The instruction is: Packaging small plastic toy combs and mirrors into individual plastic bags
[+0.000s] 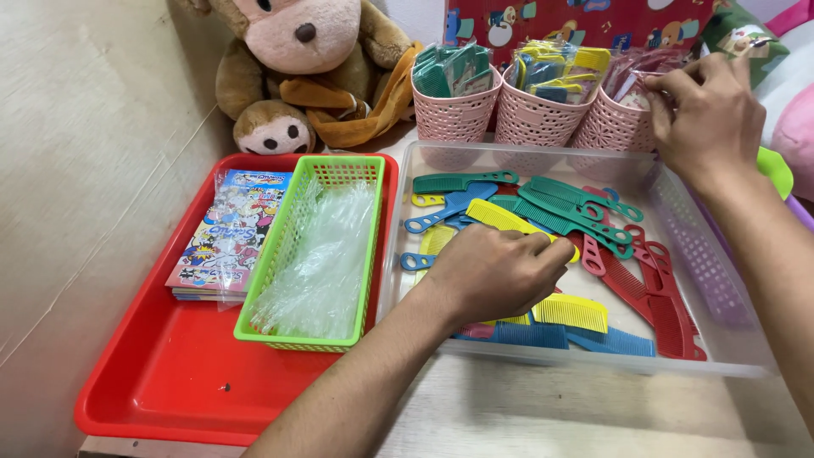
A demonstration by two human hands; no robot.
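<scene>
- While the left hand (496, 271) is down inside the clear plastic bin (407, 220), its fingers are curled over the heap of combs and seem to close on a yellow comb (500, 219) whose teeth stick out past the knuckles; I would call it a loose, half-closed pinch rather than a fist, though the fingertips themselves are hidden under the hand.
- The right hand (708, 110) is raised at the far right pink basket (612, 127); thumb and fingers are drawn together on the top edge of a clear packet (638, 80) standing in it; a tight fingertip grasp, as far as I can see.
- To do this well, I judge the left hand should lift one comb only, by its spine, and clear of the tangled handles of the green combs (568, 208) and red combs (653, 288) lying just beside; dragging would snag the loops.
- The right hand would do best to settle the packet upright among its neighbours before letting go; the basket looks full.
- Nearby: a green mesh basket (335, 174) of clear sleeves and a stack of printed cards (229, 233), both on a red tray (170, 382); two more pink baskets of packed combs; a plush monkey (297, 59) behind.
</scene>
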